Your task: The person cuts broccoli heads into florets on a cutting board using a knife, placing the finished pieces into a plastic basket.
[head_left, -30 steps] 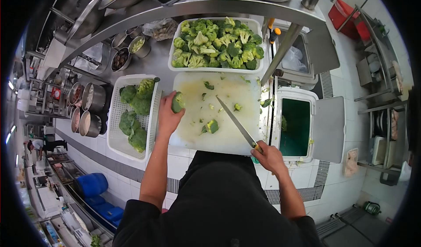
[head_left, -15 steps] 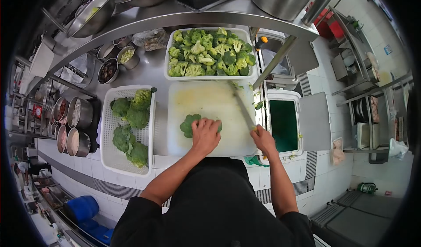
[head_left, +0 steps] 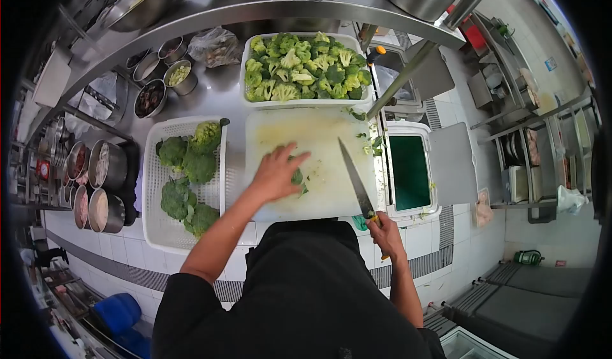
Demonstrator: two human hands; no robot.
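My left hand (head_left: 275, 173) is over the white cutting board (head_left: 338, 120) with its fingers spread. A small piece of green broccoli (head_left: 297, 176) shows between its fingers and thumb, the rest hidden by the hand. My right hand (head_left: 387, 236) is wrapped round the yellow and black handle of a kitchen knife (head_left: 358, 182) at the board's lower right corner. The blade slants up and left, its tip over the board. Small green scraps are scattered on the board, more of them along its right edge.
A white tray of cut broccoli florets (head_left: 306, 69) stands behind the board. Left of it, a white perforated basket (head_left: 153, 187) holds several broccoli heads (head_left: 201, 165). An open bin (head_left: 410, 171) with green inside is at the right. A steel shelf (head_left: 255, 16) spans the back.
My left hand has spread its fingers and shifted slightly left, and less broccoli shows. My right hand has drawn the knife back toward my body from the board's far right side.
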